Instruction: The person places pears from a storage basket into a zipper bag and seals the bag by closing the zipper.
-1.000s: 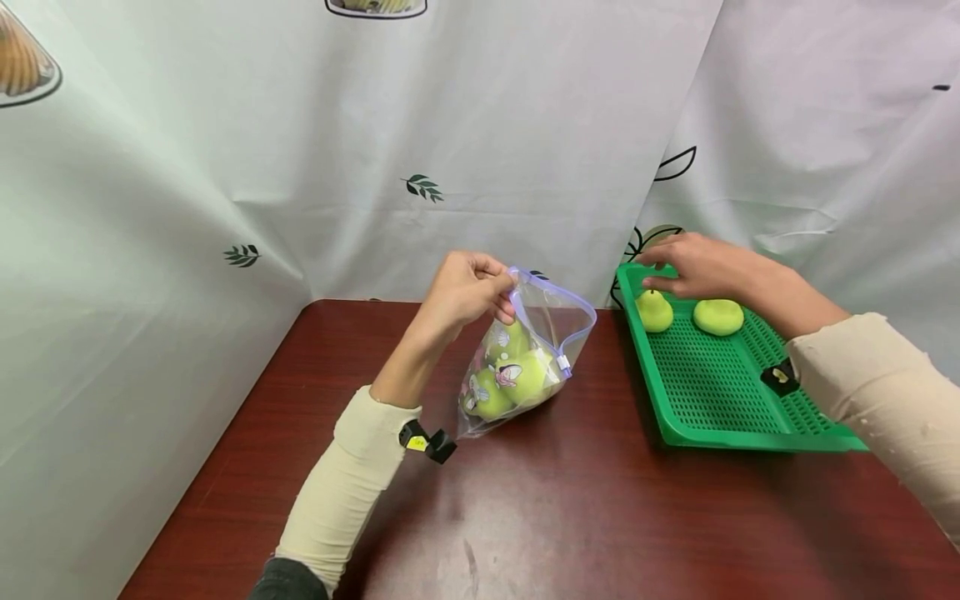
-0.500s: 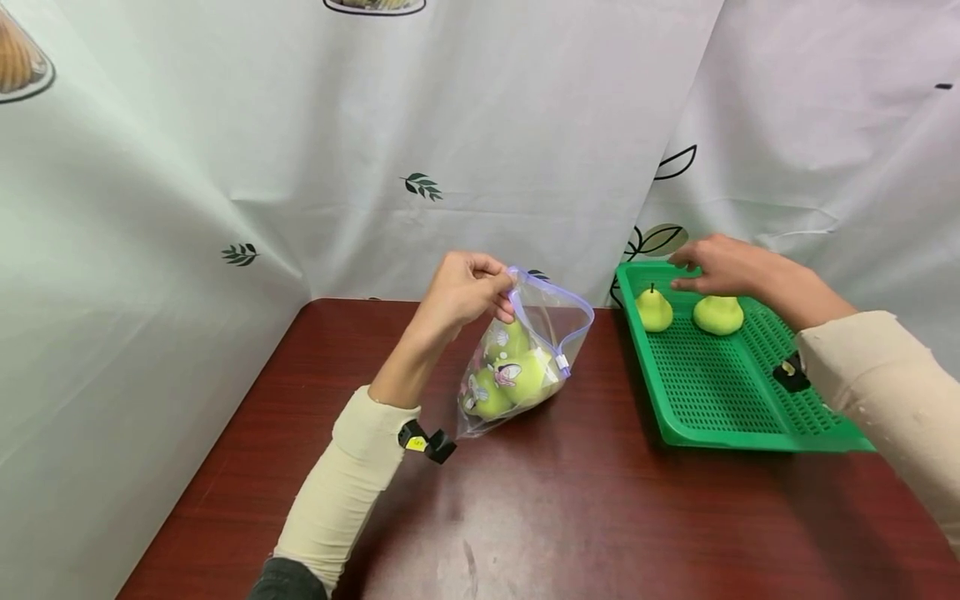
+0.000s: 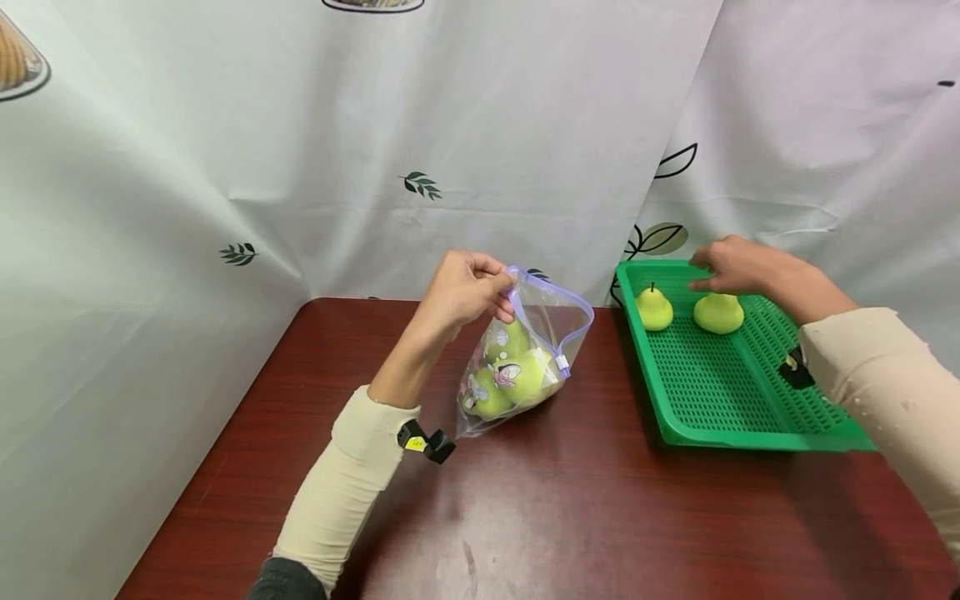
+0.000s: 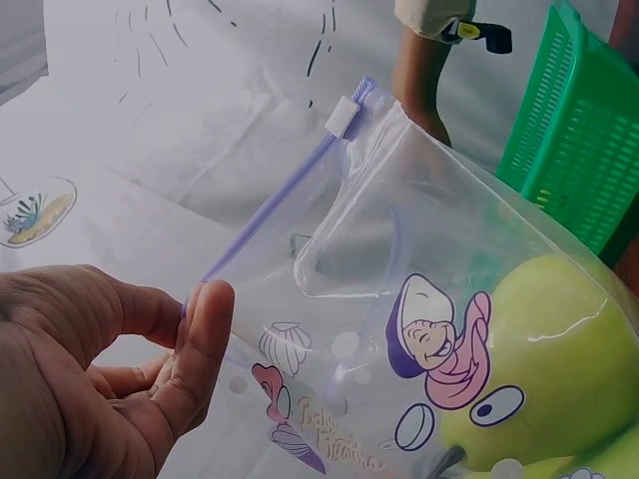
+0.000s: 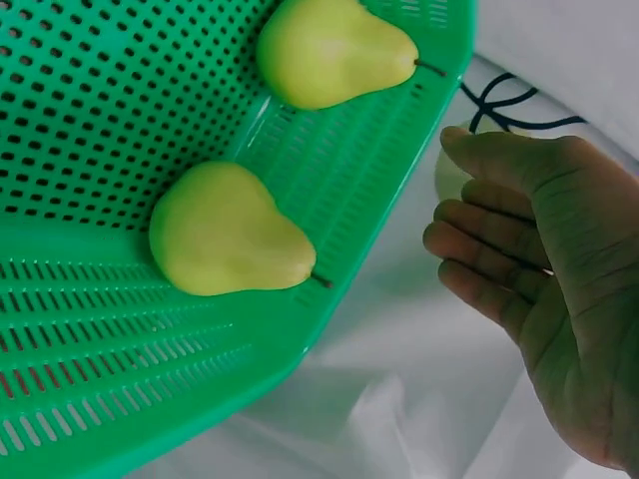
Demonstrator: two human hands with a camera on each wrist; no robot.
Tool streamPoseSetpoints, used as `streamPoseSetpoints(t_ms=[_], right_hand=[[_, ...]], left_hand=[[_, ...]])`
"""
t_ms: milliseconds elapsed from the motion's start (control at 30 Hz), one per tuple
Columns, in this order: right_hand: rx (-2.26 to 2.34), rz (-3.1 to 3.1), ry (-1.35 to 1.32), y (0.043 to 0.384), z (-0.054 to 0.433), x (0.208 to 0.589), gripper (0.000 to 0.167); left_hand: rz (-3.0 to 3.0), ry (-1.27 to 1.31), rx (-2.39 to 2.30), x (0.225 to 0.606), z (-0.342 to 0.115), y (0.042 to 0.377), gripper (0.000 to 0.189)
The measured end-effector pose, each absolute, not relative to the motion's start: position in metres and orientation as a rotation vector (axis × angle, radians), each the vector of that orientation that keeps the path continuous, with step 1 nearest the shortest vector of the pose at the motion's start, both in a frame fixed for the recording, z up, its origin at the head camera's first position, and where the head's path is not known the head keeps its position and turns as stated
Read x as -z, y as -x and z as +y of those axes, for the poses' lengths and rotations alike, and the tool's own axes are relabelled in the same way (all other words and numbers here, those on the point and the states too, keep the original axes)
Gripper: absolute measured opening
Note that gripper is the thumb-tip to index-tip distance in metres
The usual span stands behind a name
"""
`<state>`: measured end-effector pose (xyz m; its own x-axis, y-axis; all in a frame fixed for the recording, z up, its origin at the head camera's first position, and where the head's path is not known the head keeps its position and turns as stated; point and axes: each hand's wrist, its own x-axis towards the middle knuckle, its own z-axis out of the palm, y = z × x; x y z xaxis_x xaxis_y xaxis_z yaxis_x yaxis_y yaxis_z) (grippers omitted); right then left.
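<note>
My left hand (image 3: 465, 292) pinches the purple-edged rim of a clear zip bag (image 3: 555, 312) between thumb and fingers. The bag's mouth gapes, and a white slider sits on its edge. Several green pears (image 3: 525, 379) show through its printed side. Over the green basket (image 3: 663, 408) hovers my right hand (image 3: 738, 265), loosely bent with nothing in it. Just below it stands one pear (image 3: 718, 315), its top partly hidden by the hand. Another pear (image 3: 654, 310) stands to its left near the basket wall. In the right wrist view, my right hand (image 5: 559, 259) is apart from both pears.
The dark red table (image 3: 600, 517) carries the bag and, at the right, the basket. A white printed cloth (image 3: 480, 125) hangs behind the table and along its left side.
My right hand has moved right, from above the left pear to above the right one. The left hand and the bag stay practically still.
</note>
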<state>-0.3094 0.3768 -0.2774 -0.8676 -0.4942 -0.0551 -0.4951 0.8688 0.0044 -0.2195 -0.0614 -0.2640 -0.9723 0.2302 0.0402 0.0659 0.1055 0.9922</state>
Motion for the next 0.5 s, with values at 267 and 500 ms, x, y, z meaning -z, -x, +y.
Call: streamPoseSetpoints(t_ms=[267, 500], right_hand=[[-0.100, 2.961, 0.741, 0.315, 0.391, 0.286, 0.055], [-0.102, 2.959, 0.705, 0.316, 0.405, 0.294, 0.053]], left_hand=[[2.248, -0.301, -1.988, 0.264, -0.061, 0.220, 0.017], [2.242, -0.302, -1.987, 0.264, -0.060, 0.219, 0.016]])
